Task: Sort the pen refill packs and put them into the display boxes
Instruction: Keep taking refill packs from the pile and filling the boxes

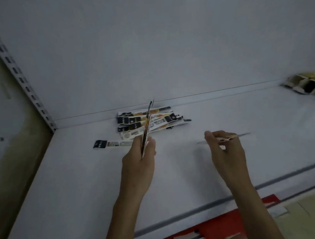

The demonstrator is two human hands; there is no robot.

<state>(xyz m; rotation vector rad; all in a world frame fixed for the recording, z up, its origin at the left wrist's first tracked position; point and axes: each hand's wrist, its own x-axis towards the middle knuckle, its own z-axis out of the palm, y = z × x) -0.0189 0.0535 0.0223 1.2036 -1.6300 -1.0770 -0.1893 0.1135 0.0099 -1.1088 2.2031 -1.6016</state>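
Note:
A loose heap of pen refill packs [158, 119], white with black ends and orange print, lies near the back of the white shelf [191, 172]. One single pack [111, 144] lies apart to the left of the heap. My left hand [140, 156] grips a thin stack of packs [147, 125] edge-on, standing up in front of the heap. To the right, my right hand [224, 147] pinches one blurred pack [231, 137] just above the shelf. Cardboard display boxes [307, 85] stand at the far right edge, partly cut off.
A white back panel rises behind the shelf. A slotted metal upright [21, 80] runs down the left side. The shelf's grey front rail [211, 205] crosses below my arms, with red packaging [226, 226] beneath it.

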